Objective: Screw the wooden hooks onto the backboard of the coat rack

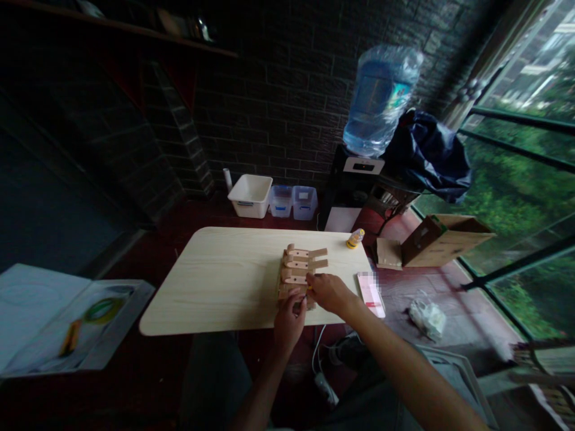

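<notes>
A brown, cardboard-like structure (296, 263) lies on the pale wooden table (224, 269). Several strips, each with dark dots, run across it, and their free ends stick out to the right. At its near edge my left hand (288, 323) has thumb and fingers closed around the lower part of it. My right hand (331, 293) comes in from the right, fingers pinched beside the structure. A bit of something small and yellow (309, 288) shows at those fingertips; the rest is hidden by the fingers.
A yellow-capped small bottle (354, 239) stands at the table's far right corner. A pink phone-like slab (371, 294) lies along the right edge. Beyond are plastic bins (251, 206), a water dispenser (354, 179) and a cardboard box (442, 242). An open white box (112, 326) sits left.
</notes>
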`<action>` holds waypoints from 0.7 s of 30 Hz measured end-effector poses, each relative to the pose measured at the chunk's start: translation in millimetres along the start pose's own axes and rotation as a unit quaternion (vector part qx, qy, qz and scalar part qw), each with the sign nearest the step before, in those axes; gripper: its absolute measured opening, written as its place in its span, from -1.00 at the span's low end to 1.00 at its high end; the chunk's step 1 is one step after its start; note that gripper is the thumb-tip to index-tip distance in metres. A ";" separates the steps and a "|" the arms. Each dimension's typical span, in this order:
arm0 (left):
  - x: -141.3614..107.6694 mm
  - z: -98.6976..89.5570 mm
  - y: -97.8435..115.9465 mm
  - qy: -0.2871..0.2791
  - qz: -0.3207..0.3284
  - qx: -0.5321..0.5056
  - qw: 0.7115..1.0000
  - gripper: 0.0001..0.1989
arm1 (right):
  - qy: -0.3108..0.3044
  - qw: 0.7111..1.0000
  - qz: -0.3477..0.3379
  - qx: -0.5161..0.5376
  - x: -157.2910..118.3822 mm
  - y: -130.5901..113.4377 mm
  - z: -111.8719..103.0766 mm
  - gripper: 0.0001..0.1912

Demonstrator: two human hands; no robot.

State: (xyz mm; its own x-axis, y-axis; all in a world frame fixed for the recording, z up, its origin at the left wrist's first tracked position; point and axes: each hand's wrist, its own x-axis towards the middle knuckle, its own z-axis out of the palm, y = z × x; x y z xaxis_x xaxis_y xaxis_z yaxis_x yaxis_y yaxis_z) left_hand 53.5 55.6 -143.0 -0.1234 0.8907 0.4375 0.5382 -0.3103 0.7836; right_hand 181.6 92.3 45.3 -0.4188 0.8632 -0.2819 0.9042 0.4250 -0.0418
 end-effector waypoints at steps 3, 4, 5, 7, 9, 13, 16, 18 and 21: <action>-0.5 -0.1 0.2 0.000 -0.002 0.000 1.000 -0.85 | 0.001 1.000 0.018 0.000 -0.1 -1.1 2.7 -0.71; -0.5 -0.4 0.6 0.000 -0.003 -0.001 1.000 -0.85 | 0.003 1.000 0.018 -0.002 -0.4 -1.7 3.1 -0.71; -0.2 -0.7 1.2 0.001 -0.003 -0.001 1.000 -0.84 | 0.005 1.000 0.014 -0.005 -1.0 -2.3 3.1 -0.71; 0.6 -1.8 2.6 0.000 -0.001 -0.001 1.000 -0.83 | 0.011 1.000 0.008 -0.007 -2.5 -3.2 1.9 -0.71; 1.5 -3.4 4.1 -0.004 0.004 -0.002 1.000 -0.83 | 0.013 1.000 0.003 -0.006 -4.5 -3.3 -0.8 -0.69; 2.2 -6.0 5.4 -0.015 0.006 -0.009 1.000 -0.83 | 0.011 1.000 -0.012 -0.008 -8.0 -3.0 -9.3 -0.69; 1.3 -5.5 3.1 -0.023 0.005 -0.022 0.999 -0.81 | 0.021 0.999 -0.018 -0.016 -8.8 -4.0 -12.9 -0.73; 0.1 -3.6 -0.1 -0.029 0.001 -0.036 0.999 -0.81 | 0.024 0.999 -0.025 -0.019 -8.2 -4.4 -11.4 -0.74; -1.7 -0.8 -5.1 -0.039 -0.010 -0.050 0.998 -0.81 | 0.031 0.999 -0.032 -0.020 -6.8 -3.4 -4.3 -0.76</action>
State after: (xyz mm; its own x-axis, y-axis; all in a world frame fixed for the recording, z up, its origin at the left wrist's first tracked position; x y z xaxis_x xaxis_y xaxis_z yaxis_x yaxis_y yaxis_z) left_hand 50.2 55.4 -147.4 -0.0662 0.9192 0.3882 0.4490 -0.3200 0.8343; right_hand 181.0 86.2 51.5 -0.4819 0.8480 -0.2203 0.8714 0.4902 -0.0192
